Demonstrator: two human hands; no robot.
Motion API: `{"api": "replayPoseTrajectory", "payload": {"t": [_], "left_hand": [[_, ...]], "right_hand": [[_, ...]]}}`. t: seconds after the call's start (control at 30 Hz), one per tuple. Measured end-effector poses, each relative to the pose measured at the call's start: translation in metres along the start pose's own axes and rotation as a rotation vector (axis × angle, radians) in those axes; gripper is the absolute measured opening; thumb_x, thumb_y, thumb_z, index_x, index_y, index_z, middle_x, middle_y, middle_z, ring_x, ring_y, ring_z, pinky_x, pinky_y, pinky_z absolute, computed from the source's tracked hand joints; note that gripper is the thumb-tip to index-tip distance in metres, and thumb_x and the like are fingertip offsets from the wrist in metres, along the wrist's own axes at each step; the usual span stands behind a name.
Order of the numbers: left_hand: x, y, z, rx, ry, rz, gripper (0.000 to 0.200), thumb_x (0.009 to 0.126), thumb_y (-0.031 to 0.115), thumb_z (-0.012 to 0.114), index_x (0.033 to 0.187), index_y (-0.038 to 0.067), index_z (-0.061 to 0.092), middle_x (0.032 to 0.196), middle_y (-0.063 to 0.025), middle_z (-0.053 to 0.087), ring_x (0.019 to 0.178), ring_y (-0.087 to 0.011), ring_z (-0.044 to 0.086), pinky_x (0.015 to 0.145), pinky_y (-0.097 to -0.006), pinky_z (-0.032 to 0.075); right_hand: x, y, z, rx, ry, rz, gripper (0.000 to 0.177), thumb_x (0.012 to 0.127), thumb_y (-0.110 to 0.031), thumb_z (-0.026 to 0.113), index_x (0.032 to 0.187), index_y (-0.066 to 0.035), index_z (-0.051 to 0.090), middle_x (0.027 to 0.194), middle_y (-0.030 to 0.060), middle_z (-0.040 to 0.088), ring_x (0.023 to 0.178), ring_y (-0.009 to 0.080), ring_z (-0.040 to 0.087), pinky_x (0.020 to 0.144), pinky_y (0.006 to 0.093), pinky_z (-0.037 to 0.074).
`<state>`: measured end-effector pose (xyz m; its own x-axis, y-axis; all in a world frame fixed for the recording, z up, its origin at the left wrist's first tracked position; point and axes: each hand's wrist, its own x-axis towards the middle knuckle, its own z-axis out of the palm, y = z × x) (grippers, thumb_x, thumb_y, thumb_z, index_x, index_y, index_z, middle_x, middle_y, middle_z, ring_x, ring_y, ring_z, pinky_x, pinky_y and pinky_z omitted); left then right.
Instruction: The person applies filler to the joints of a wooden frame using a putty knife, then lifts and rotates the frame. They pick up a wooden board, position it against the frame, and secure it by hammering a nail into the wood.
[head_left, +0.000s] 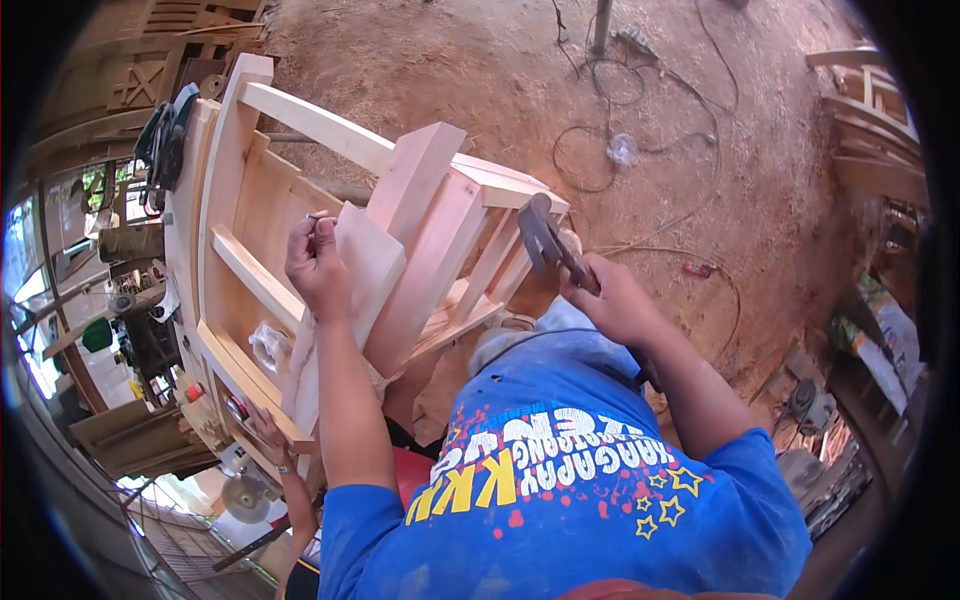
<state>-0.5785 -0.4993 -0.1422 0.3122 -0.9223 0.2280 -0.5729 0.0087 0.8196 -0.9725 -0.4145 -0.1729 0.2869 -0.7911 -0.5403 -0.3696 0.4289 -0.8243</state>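
Note:
My right hand (612, 298) is closed around a claw hammer (542, 238) near its dark metal head. The hammer is raised to the right of a pale wooden frame (425, 270), apart from the wood. My left hand (318, 268) is closed in a pinch, thumb and fingertips together. At its fingertips shows the end of a small, dark, thin piece that looks like a nail (313, 216). This hand is beside a light wooden board (368, 255), close to its upper left end. A thicker wooden block (416, 178) lies just beyond the board.
Another person's hand (268, 436) rests at the frame's lower left edge. A clear plastic bag (268, 345) sits inside the frame. Dark cords (610, 110) and a small red object (698, 269) lie on the dirt floor. Wooden pieces (880, 125) stand at right.

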Motion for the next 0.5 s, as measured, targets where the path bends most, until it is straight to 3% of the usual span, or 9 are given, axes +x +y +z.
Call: {"api": "replayPoseTrajectory", "payload": {"t": [0.13,0.23,0.3,0.4,0.5], "left_hand": [[-0.003,0.014,0.007,-0.054,-0.038,-0.026,0.013,0.101,0.014,0.070,0.103,0.002,0.072,0.097,-0.0027,0.072,0.088,-0.0080,0.064,0.079,-0.0238,0.051],[-0.003,0.012,0.004,-0.027,-0.060,-0.014,0.011,0.100,0.010,0.069,0.105,0.001,0.072,0.099,-0.0048,0.075,0.090,-0.0096,0.067,0.081,-0.0254,0.053],[-0.001,0.015,0.003,-0.039,-0.064,-0.023,0.010,0.099,0.007,0.069,0.105,0.001,0.073,0.100,-0.0061,0.077,0.091,-0.0105,0.069,0.082,-0.0262,0.054],[-0.003,0.022,0.005,-0.096,-0.056,-0.046,0.010,0.097,0.005,0.070,0.105,0.002,0.075,0.101,-0.0075,0.079,0.093,-0.0114,0.071,0.083,-0.0268,0.055],[-0.002,0.019,0.004,-0.101,-0.036,0.006,0.010,0.095,0.005,0.070,0.103,0.004,0.077,0.098,-0.0076,0.080,0.091,-0.0121,0.072,0.084,-0.0284,0.056]], "right_hand": [[0.009,-0.035,-0.007,-0.009,0.058,0.070,0.033,0.093,-0.023,0.069,0.113,0.001,0.058,0.091,0.0246,0.065,0.086,0.0382,0.064,0.080,0.0454,0.050],[0.019,-0.061,-0.011,0.055,0.005,-0.018,0.041,0.096,-0.024,0.068,0.126,0.000,0.055,0.092,0.0161,0.064,0.086,0.0282,0.064,0.077,0.0419,0.050],[0.014,-0.102,-0.018,0.232,-0.089,-0.068,0.044,0.101,-0.028,0.066,0.133,0.000,0.055,0.087,0.0061,0.061,0.079,0.0142,0.061,0.069,0.0320,0.049],[0.000,-0.133,-0.023,0.478,-0.275,-0.276,0.049,0.104,-0.032,0.064,0.139,-0.002,0.051,0.083,0.0026,0.060,0.072,0.0092,0.059,0.065,0.0258,0.048],[-0.005,-0.111,-0.020,0.175,-0.171,-0.098,0.067,0.100,-0.042,0.068,0.147,-0.003,0.042,0.082,0.0037,0.063,0.067,0.0105,0.060,0.065,0.0250,0.050]]}}
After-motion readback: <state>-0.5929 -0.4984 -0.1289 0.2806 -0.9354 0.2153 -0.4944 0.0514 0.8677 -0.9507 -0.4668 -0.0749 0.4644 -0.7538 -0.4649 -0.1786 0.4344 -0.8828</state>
